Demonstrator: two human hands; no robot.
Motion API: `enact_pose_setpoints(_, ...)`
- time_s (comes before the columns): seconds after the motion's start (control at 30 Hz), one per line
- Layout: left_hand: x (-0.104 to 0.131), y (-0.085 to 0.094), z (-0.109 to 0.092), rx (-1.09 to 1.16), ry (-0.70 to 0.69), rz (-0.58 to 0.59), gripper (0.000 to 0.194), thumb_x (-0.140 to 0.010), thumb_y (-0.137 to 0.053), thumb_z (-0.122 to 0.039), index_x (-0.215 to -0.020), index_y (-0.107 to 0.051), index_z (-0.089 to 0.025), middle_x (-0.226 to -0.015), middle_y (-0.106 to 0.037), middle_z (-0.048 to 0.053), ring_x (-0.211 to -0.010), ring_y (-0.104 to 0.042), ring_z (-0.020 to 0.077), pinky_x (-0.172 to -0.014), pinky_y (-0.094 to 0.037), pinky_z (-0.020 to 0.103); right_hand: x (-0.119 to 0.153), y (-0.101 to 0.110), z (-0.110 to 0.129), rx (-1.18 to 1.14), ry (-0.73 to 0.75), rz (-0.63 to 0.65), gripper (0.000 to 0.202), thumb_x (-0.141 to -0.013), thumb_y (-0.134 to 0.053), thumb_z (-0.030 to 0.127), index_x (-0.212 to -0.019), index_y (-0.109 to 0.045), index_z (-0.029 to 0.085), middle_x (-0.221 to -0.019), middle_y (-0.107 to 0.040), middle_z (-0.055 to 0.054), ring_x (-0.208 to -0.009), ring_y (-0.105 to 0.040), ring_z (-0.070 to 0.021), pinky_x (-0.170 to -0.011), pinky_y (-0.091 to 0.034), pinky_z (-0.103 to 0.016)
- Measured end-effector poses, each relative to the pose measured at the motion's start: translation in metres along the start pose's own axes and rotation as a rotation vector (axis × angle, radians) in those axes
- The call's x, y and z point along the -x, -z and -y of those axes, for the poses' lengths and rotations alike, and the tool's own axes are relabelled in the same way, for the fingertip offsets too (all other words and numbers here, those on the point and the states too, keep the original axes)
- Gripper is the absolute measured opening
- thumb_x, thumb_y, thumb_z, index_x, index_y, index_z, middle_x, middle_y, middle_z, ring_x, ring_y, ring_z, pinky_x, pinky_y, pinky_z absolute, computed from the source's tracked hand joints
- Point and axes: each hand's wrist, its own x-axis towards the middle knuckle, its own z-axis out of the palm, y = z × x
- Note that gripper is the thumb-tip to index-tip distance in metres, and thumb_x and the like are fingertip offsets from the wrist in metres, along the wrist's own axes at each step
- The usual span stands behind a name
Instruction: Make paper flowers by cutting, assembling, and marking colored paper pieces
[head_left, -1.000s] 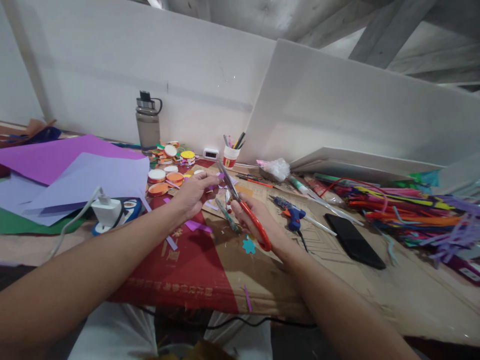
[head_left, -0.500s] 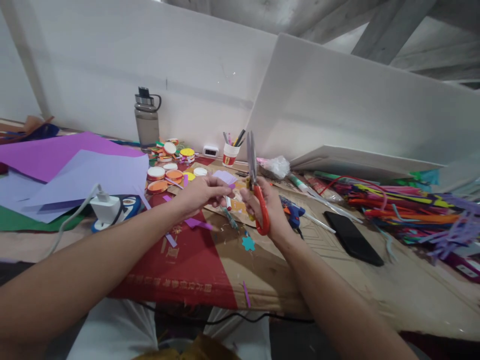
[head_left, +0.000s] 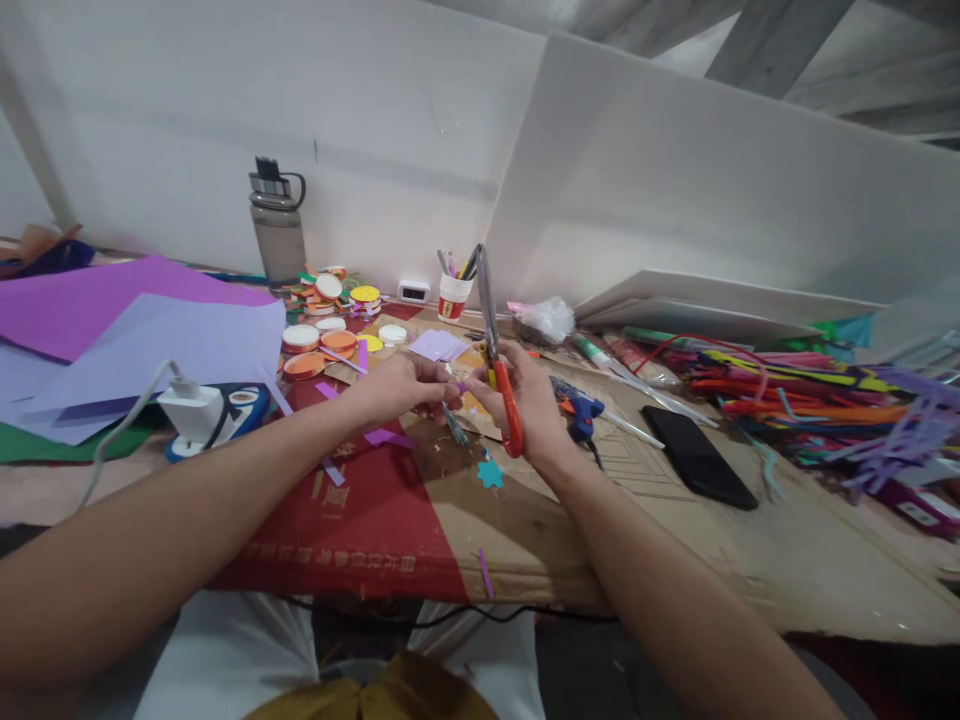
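My right hand (head_left: 521, 395) is wrapped round the red handle of the scissors (head_left: 489, 330), whose blades point up and away. My left hand (head_left: 420, 388) is closed in a pinch, its fingertips on a tiny purple piece (head_left: 461, 386) that my right fingertips also meet. A turquoise star-like cutout (head_left: 490, 473) lies on the cardboard below my hands. Beyond them is a stack of light purple paper (head_left: 439, 345). Purple scraps (head_left: 388, 438) lie on the red area under my left forearm.
Coloured sheets (head_left: 172, 345) and a white plug (head_left: 191, 407) lie left. Round lids (head_left: 304, 366), a bottle (head_left: 277, 235) and a pen cup (head_left: 454, 297) stand behind. On the right are a blue glue gun (head_left: 583, 415), a black phone (head_left: 699, 458) and coloured strips (head_left: 810, 400).
The scissors have tilted slightly to the left. My two hands' fingertips have come closer together, now meeting at the purple piece. The whole view has shifted a little.
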Motion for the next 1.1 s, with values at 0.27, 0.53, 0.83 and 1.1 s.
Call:
enact_pose_setpoints(0.27,0.0,0.0,0.002,0.1,0.012,-0.012,0.031,-0.074,-0.071,-0.044,-0.082,-0.072,-0.013,-0.066,-0.07,0.009,-0.055,-0.062,0.0143,-0.048,-0.039,0.021,-0.003,0.004,0.001,-0.008,-0.014,-0.027,0.049,-0.068,-0.073,0.029,-0.11,-0.051,0.018,-0.079,-0.064,-0.001,-0.073,-0.062,-0.0164,-0.071,-0.049,-0.032)
enact_pose_setpoints(0.53,-0.002,-0.003,0.004,0.102,0.007,-0.145,0.02,-0.067,-0.076,-0.03,-0.075,-0.069,-0.013,-0.066,-0.067,0.004,-0.053,-0.057,0.0095,-0.052,-0.041,0.021,-0.001,0.0,0.015,-0.028,-0.124,-0.061,0.046,-0.066,-0.073,0.032,-0.105,-0.052,0.021,-0.073,-0.059,0.003,-0.053,-0.048,-0.0092,-0.054,-0.043,-0.026)
enact_pose_setpoints(0.83,-0.005,-0.009,0.006,0.443,-0.061,-0.264,0.019,-0.061,-0.08,-0.022,-0.067,-0.065,-0.012,-0.061,-0.057,-0.002,-0.049,-0.045,0.0044,-0.048,-0.034,0.019,0.001,-0.005,0.014,-0.061,-0.141,-0.017,0.045,-0.065,-0.076,0.032,-0.103,-0.053,0.021,-0.074,-0.059,0.002,-0.057,-0.05,-0.0104,-0.054,-0.042,-0.025)
enact_pose_setpoints(1.1,-0.004,-0.016,0.007,0.616,-0.03,-0.209,0.025,-0.058,-0.085,-0.024,-0.066,-0.064,-0.012,-0.058,-0.055,-0.003,-0.048,-0.045,0.0034,-0.046,-0.033,0.017,0.007,-0.01,0.014,-0.276,-0.197,-0.028,0.044,-0.069,-0.074,0.036,-0.104,-0.051,0.023,-0.074,-0.055,0.004,-0.05,-0.04,-0.0068,-0.047,-0.033,-0.022)
